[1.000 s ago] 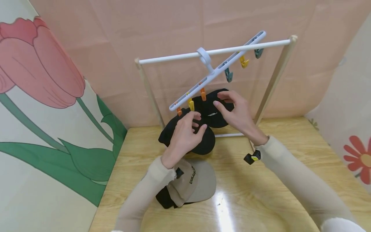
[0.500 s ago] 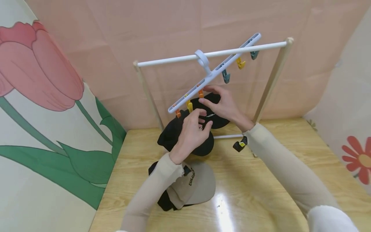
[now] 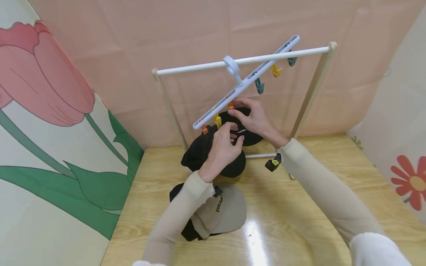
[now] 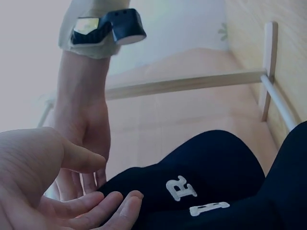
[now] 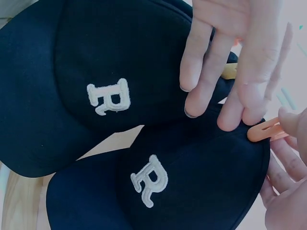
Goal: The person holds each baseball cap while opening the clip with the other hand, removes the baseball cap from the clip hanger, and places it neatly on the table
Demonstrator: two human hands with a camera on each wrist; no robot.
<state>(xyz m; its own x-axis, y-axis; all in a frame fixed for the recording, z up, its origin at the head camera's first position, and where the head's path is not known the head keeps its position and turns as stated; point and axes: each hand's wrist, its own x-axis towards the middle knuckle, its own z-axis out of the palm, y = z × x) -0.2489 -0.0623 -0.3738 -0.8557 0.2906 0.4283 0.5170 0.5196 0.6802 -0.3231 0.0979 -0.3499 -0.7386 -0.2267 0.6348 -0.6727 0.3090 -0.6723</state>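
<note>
Clip hanger, pale lilac plastic [image 3: 246,83]: long slotted bar with a ring-shaped hook, set over a smooth white rod [image 3: 199,68] between pale wooden uprights [image 3: 309,92].

Near cap, black fabric [image 5: 120,52]: rounded crown, broad curved brim, raised white letter R with a fuzzy stitched edge. Hangs under the hanger's near end, by an orange plastic clip [image 3: 204,129] and a yellow plastic clip [image 3: 217,121].

Far cap, black fabric [image 3: 251,137]: matching shape and letter, just behind the near cap, the two overlapping. A slender looped orange clip [image 5: 263,130] sits at its crown edge.

Right hand [image 3: 255,119]: pinches that looped orange clip, thumb on one side, fingers on the other.

Left hand [image 3: 224,147]: holds nothing; fingers loosely bent, thumb standing apart, in front of the black caps. Whether its fingertips touch the cloth cannot be told.

Spare clips, on the hanger's far half: two of teal plastic [image 3: 259,87], one of yellow [image 3: 276,71] between them.

Taupe cap, matte cloth [image 3: 229,212]: dark lettering, flat-lying wide brim; rests over black fabric [image 3: 189,232] on a glossy wood-grain table [image 3: 299,221], partly behind the left sleeve [image 3: 181,214], knitted beige.

Backdrop: creased pink sheet [image 3: 186,29].
</note>
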